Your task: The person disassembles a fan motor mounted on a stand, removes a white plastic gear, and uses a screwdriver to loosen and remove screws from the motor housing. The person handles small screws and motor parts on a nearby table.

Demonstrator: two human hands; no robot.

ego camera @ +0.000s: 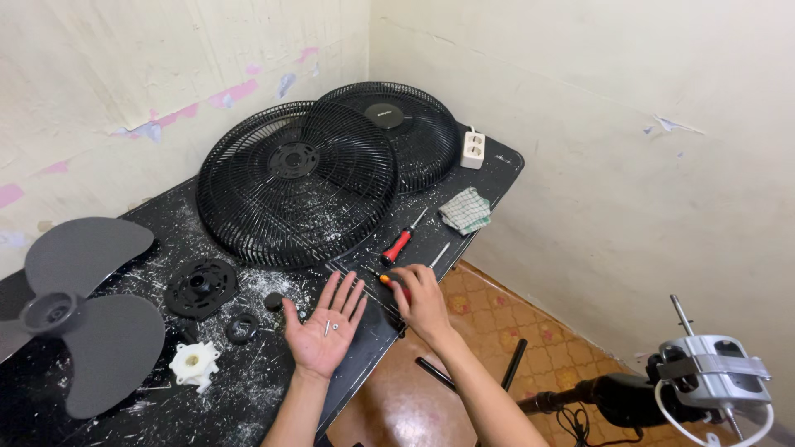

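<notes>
My left hand lies palm up over the black table, fingers spread, with a small screw and a small nut resting on the palm. My right hand reaches down onto a red and orange handled screwdriver at the table's front edge, its fingers curled over the handle. A second screwdriver with a red handle lies just beyond it.
Two black fan grilles lie at the back. A grey fan blade, black plastic parts, a white plastic nut, a checked cloth and a white socket block are on the table. The fan motor on its stand sits lower right over the tiled floor.
</notes>
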